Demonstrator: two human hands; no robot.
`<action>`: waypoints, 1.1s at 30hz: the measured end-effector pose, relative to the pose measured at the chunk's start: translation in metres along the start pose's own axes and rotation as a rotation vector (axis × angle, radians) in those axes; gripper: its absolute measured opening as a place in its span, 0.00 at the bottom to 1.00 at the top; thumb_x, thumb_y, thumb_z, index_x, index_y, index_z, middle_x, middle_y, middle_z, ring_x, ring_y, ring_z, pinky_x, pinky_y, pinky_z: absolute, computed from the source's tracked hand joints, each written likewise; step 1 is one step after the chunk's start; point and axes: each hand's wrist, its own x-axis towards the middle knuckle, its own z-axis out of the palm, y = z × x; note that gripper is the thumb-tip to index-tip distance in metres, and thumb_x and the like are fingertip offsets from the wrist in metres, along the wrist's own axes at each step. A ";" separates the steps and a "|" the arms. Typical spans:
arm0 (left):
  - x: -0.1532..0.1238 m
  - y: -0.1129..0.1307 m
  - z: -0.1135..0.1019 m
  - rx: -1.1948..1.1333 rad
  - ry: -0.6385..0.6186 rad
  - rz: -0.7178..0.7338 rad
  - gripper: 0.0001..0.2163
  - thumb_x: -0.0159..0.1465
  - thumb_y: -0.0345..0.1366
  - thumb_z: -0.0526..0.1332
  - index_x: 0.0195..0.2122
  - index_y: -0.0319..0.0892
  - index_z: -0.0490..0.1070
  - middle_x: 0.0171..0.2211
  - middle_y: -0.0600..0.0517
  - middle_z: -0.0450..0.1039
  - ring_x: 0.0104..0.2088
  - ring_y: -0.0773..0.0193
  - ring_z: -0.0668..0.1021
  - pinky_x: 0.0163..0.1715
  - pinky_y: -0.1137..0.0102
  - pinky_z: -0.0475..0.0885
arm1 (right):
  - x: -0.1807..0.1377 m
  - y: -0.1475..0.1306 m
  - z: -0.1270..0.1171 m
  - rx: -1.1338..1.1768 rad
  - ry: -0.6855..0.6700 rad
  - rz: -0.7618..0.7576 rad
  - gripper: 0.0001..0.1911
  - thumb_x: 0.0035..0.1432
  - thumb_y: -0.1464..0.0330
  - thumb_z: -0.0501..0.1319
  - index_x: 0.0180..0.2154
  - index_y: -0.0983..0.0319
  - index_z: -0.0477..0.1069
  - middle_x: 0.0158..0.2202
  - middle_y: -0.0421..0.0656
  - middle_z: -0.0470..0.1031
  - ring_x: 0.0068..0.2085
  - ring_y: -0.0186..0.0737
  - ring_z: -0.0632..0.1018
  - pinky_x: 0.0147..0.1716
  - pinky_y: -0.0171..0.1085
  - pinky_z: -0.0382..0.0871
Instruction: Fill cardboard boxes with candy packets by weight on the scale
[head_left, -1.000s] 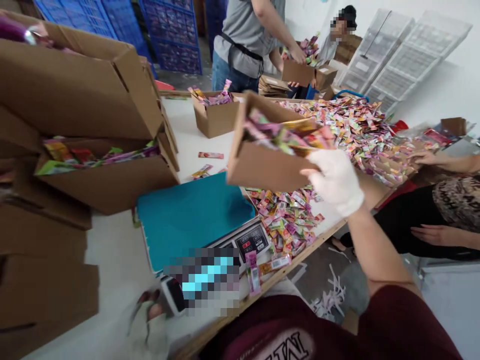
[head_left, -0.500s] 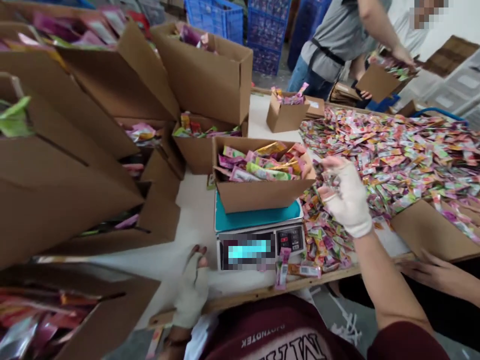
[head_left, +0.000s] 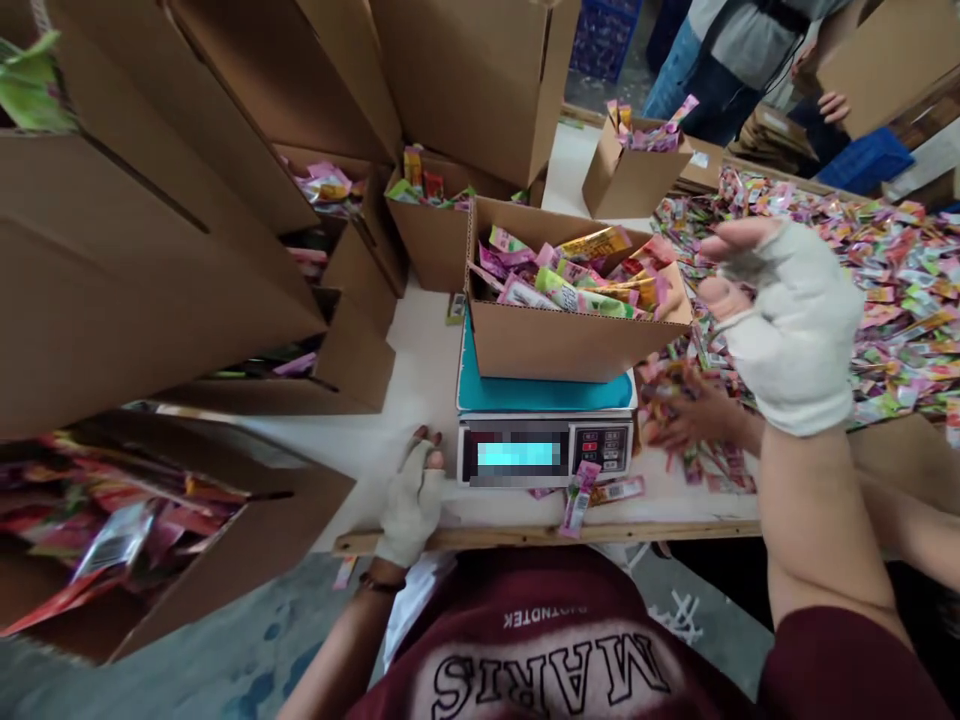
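Note:
My right hand, in a white fingerless glove, is raised just right of an open cardboard box. Its thumb and fingers are apart, bent, with nothing visible between them. Colourful sachets fill that box, which rests on the teal pan of a digital scale. The scale's display is blurred out. On the table's front edge, left of the scale, lies my gloved left hand, its fingers loosely stretched and holding nothing visible. Two or more loose sachets lie before the scale.
Another person's hand reaches into sachets beside the scale. A wide heap of sachets spreads over the right. Tall cartons crowd the left, and a filled carton stands at lower left. Behind is a small box. Another person stands at the back.
The view has tilted down and shifted left. My right hand has come up closer to the camera. Another person's hand has moved into the sachets by the scale. My left hand stays at the table edge.

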 end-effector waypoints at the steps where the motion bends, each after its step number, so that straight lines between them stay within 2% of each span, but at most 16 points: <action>1: 0.000 0.000 0.000 -0.003 0.001 0.004 0.23 0.73 0.47 0.48 0.56 0.34 0.71 0.64 0.35 0.69 0.68 0.46 0.68 0.70 0.50 0.62 | 0.012 -0.006 0.003 -0.029 -0.062 -0.047 0.18 0.67 0.63 0.63 0.57 0.53 0.73 0.54 0.45 0.78 0.55 0.48 0.80 0.59 0.48 0.75; 3: 0.000 0.000 0.001 -0.007 0.023 0.003 0.23 0.73 0.47 0.48 0.56 0.35 0.72 0.64 0.36 0.69 0.68 0.47 0.69 0.70 0.52 0.63 | 0.035 -0.015 0.012 -0.113 -0.200 -0.121 0.17 0.65 0.63 0.65 0.55 0.58 0.75 0.53 0.46 0.78 0.53 0.48 0.79 0.58 0.49 0.75; 6: 0.001 0.000 0.002 -0.001 0.060 -0.019 0.24 0.73 0.48 0.48 0.56 0.36 0.72 0.63 0.38 0.70 0.67 0.48 0.70 0.70 0.54 0.64 | 0.061 -0.014 0.027 -0.203 -0.410 -0.141 0.14 0.62 0.64 0.68 0.49 0.60 0.79 0.47 0.47 0.80 0.47 0.48 0.79 0.54 0.49 0.75; 9: 0.001 -0.001 0.003 -0.001 0.053 -0.019 0.26 0.73 0.48 0.48 0.57 0.32 0.72 0.63 0.35 0.70 0.67 0.47 0.70 0.70 0.53 0.64 | 0.075 -0.002 0.040 -0.217 -0.645 -0.137 0.08 0.59 0.64 0.69 0.39 0.60 0.80 0.37 0.44 0.79 0.39 0.44 0.78 0.45 0.48 0.75; 11: 0.001 -0.002 0.003 -0.006 0.052 -0.015 0.26 0.73 0.49 0.48 0.57 0.32 0.72 0.63 0.34 0.70 0.67 0.47 0.70 0.70 0.53 0.64 | 0.078 0.005 0.044 -0.169 -0.750 -0.146 0.07 0.59 0.63 0.68 0.34 0.60 0.80 0.33 0.42 0.77 0.36 0.42 0.77 0.42 0.45 0.74; 14: 0.001 -0.005 0.003 -0.020 0.054 -0.033 0.27 0.72 0.50 0.48 0.56 0.33 0.73 0.63 0.34 0.70 0.67 0.46 0.71 0.69 0.53 0.64 | 0.077 0.009 0.043 -0.088 -0.759 -0.187 0.08 0.60 0.66 0.64 0.30 0.61 0.79 0.31 0.42 0.76 0.35 0.39 0.75 0.40 0.42 0.71; 18: 0.001 -0.011 0.004 -0.037 0.051 -0.035 0.25 0.71 0.50 0.49 0.57 0.37 0.73 0.65 0.38 0.70 0.67 0.49 0.70 0.70 0.54 0.63 | 0.070 0.004 0.038 -0.029 -0.669 -0.186 0.11 0.63 0.67 0.61 0.31 0.63 0.79 0.31 0.43 0.76 0.35 0.37 0.74 0.39 0.40 0.69; 20: 0.001 -0.014 0.005 -0.031 0.064 -0.035 0.24 0.71 0.49 0.50 0.58 0.39 0.73 0.65 0.39 0.70 0.67 0.50 0.70 0.70 0.54 0.64 | 0.063 0.001 0.036 -0.042 -0.612 -0.175 0.11 0.65 0.66 0.61 0.35 0.63 0.80 0.34 0.44 0.79 0.37 0.39 0.77 0.40 0.40 0.70; 24: 0.000 -0.015 0.007 -0.007 0.081 -0.046 0.25 0.71 0.48 0.50 0.57 0.37 0.74 0.64 0.37 0.71 0.66 0.48 0.72 0.70 0.52 0.64 | 0.047 -0.004 0.030 -0.107 -0.513 -0.211 0.12 0.67 0.64 0.60 0.44 0.61 0.81 0.45 0.47 0.82 0.47 0.46 0.80 0.49 0.44 0.72; 26: 0.000 -0.013 0.006 -0.006 0.085 -0.036 0.24 0.71 0.48 0.50 0.57 0.36 0.75 0.62 0.37 0.72 0.65 0.48 0.73 0.69 0.51 0.66 | 0.045 -0.005 0.027 -0.125 -0.544 -0.185 0.12 0.66 0.63 0.61 0.45 0.59 0.81 0.47 0.46 0.82 0.46 0.46 0.81 0.48 0.43 0.73; 29: 0.001 -0.012 0.006 -0.008 0.084 -0.015 0.25 0.72 0.48 0.50 0.56 0.35 0.75 0.62 0.36 0.72 0.65 0.48 0.73 0.68 0.52 0.67 | 0.055 -0.003 0.028 -0.107 -0.657 -0.095 0.11 0.63 0.61 0.64 0.42 0.58 0.81 0.44 0.44 0.83 0.42 0.43 0.81 0.42 0.39 0.74; 33: 0.003 -0.014 0.006 0.011 0.086 -0.022 0.26 0.71 0.49 0.49 0.56 0.35 0.75 0.63 0.36 0.71 0.66 0.47 0.72 0.68 0.50 0.66 | 0.076 -0.002 0.044 -0.064 -0.829 0.014 0.13 0.63 0.58 0.63 0.39 0.58 0.81 0.37 0.40 0.82 0.37 0.40 0.79 0.38 0.37 0.70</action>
